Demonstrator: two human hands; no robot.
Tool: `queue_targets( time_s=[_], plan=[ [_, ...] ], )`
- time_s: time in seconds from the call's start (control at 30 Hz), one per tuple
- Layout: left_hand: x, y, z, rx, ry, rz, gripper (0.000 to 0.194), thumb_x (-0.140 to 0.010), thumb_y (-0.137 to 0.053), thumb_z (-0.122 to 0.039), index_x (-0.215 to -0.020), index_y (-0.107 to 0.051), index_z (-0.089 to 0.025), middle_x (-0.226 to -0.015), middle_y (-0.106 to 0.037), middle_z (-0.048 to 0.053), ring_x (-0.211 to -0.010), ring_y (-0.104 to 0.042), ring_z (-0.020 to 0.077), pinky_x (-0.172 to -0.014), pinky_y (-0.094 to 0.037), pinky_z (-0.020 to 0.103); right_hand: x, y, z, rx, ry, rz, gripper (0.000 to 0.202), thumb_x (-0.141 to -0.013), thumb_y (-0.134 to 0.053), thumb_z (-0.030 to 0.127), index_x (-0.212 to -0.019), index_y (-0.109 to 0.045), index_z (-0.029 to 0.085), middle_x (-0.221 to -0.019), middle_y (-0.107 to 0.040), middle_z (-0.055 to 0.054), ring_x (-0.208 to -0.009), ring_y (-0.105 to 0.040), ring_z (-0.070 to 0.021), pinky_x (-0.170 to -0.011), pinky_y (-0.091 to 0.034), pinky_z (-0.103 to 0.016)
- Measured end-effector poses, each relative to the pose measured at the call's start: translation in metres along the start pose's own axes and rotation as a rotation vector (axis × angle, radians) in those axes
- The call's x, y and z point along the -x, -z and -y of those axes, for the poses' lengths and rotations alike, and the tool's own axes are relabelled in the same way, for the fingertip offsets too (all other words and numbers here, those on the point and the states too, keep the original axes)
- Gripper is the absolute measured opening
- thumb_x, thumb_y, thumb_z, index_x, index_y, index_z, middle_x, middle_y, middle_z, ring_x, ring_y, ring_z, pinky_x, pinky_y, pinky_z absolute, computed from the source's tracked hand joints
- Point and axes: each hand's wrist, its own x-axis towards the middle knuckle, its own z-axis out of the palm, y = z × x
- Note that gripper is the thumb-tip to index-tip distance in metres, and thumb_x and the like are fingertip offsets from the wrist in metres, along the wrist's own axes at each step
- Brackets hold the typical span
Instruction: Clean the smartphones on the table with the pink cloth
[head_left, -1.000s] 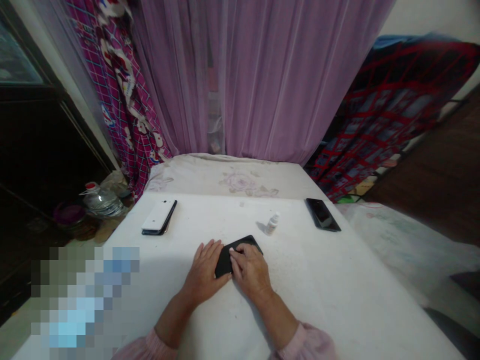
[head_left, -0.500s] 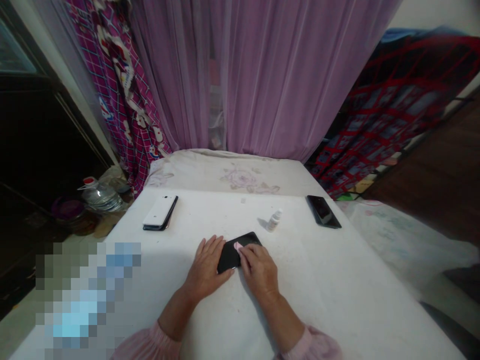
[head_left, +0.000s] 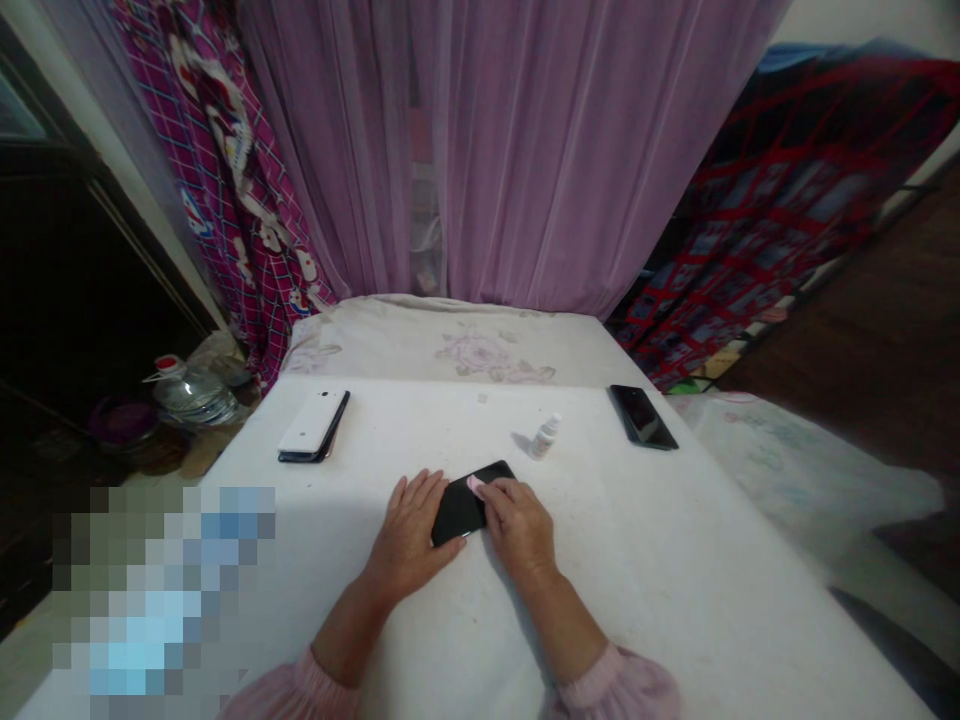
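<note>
A black phone [head_left: 459, 512] lies tilted on the white table, between my hands. My left hand [head_left: 411, 535] rests along its left edge, fingers stretched up one side and thumb at the lower edge, gripping it. In my right hand [head_left: 519, 525] a small pink cloth [head_left: 475, 486] is pinched, pressed on the phone's dark surface. Just beyond my right hand stands a small white bottle [head_left: 545, 437].
A white phone [head_left: 313, 422] lies on a dark one at the table's back left. More dark phones [head_left: 643, 418] lie at the back right. A large water bottle [head_left: 193, 392] stands beyond the table's left edge. Purple curtains [head_left: 525, 150] hang behind.
My right hand has shifted slightly up along the phone with the pink cloth. My left hand keeps its place on the phone. The whole view has moved slightly.
</note>
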Motion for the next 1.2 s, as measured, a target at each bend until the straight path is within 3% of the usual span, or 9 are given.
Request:
queue_targets(
  time_s=[0.2, 0.3, 0.43, 0.67, 1.0, 1.2],
  plan=[
    [-0.001, -0.001, 0.0, -0.008, 0.012, 0.008, 0.068, -0.084, -0.057, -0.046, -0.143, -0.037, -0.019, -0.151, -0.04, 0.011, -0.142, -0.03, 0.0304, -0.117, -0.018, 0.055, -0.005, -0.001, -0.027, 0.051, -0.186, -0.071, 0.025, -0.092, -0.046, 0.019, -0.094, -0.071, 0.02, -0.088, -0.069, -0.006, -0.081, -0.058, -0.0187, -0.073, -0.045, -0.029],
    [-0.001, 0.0, -0.001, -0.01, 0.015, 0.007, 0.068, -0.084, -0.057, -0.046, -0.143, -0.037, -0.019, -0.151, -0.04, 0.011, -0.142, -0.03, 0.0302, -0.117, -0.018, 0.055, -0.004, -0.002, -0.025, 0.042, -0.181, -0.088, 0.025, -0.093, -0.047, 0.023, -0.091, -0.072, 0.02, -0.088, -0.068, -0.006, -0.08, -0.057, -0.0185, -0.074, -0.044, -0.028],
    [-0.002, 0.001, -0.001, -0.013, 0.023, 0.025, 0.068, -0.084, -0.058, -0.045, -0.142, -0.038, -0.016, -0.151, -0.039, 0.012, -0.142, -0.03, 0.0305, -0.117, -0.018, 0.054, 0.001, 0.0, -0.021, 0.064, -0.173, -0.082, 0.025, -0.092, -0.05, 0.026, -0.102, -0.073, 0.022, -0.092, -0.066, -0.006, -0.081, -0.055, -0.0184, -0.073, -0.044, -0.028],
    [-0.001, -0.002, 0.001, -0.025, 0.009, 0.002, 0.067, -0.084, -0.059, -0.045, -0.142, -0.039, -0.017, -0.151, -0.039, 0.012, -0.142, -0.03, 0.0303, -0.118, -0.018, 0.054, -0.002, 0.0, -0.028, 0.224, -0.16, -0.064, 0.027, -0.094, -0.048, 0.024, -0.1, -0.074, 0.023, -0.078, -0.062, -0.005, -0.072, -0.052, -0.0163, -0.06, -0.038, -0.027],
    [0.0, -0.006, 0.003, -0.038, -0.024, -0.047, 0.068, -0.083, -0.061, -0.041, -0.142, -0.038, -0.018, -0.149, -0.042, 0.012, -0.14, -0.033, 0.031, -0.116, -0.021, 0.056, -0.006, -0.007, 0.016, 0.146, 0.058, 0.024, 0.02, -0.094, -0.054, 0.023, -0.1, -0.072, 0.025, -0.076, -0.061, -0.002, -0.068, -0.051, -0.0131, -0.061, -0.033, -0.026],
    [-0.001, -0.006, 0.003, -0.022, -0.024, -0.04, 0.068, -0.083, -0.06, -0.044, -0.142, -0.037, -0.019, -0.15, -0.041, 0.012, -0.14, -0.033, 0.031, -0.116, -0.019, 0.056, -0.013, 0.002, -0.018, 0.279, -0.103, -0.023, 0.024, -0.095, -0.051, 0.028, -0.094, -0.074, 0.025, -0.076, -0.061, -0.003, -0.067, -0.05, -0.0136, -0.058, -0.031, -0.026]
  ],
)
